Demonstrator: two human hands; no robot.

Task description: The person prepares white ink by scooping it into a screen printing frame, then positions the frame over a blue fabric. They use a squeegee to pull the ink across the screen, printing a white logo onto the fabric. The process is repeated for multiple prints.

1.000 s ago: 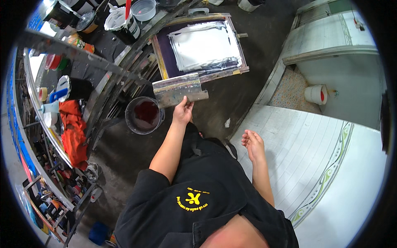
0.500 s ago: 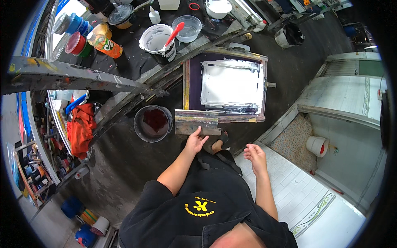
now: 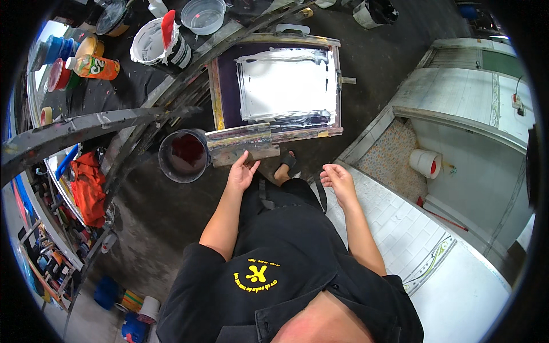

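Observation:
My left hand [image 3: 242,172] has its fingers apart at the front edge of a paint-stained board [image 3: 243,145]; its fingertips overlap that edge, and I cannot tell if they press on it. Behind the board lies a screen-printing frame [image 3: 338,91] with a dark purple mesh border. A thick white ink layer [image 3: 286,86] covers the middle of the screen, streaky at its edges. My right hand [image 3: 339,182] is raised to the right, apart from the frame, with fingers curled together. What they hold, if anything, is hidden.
A bucket of dark red liquid [image 3: 184,157] stands left of the board. On the dark table at left are a white ink tub [image 3: 154,48] with a red spatula [image 3: 167,27], a clear bowl [image 3: 203,16] and an orange bottle [image 3: 96,67]. A grey beam [image 3: 86,128] crosses at left.
My view has shifted, so the frame, board and table sit further left and higher in the picture. My left hand stays at the board's front edge; my right hand stays raised, fingers curled.

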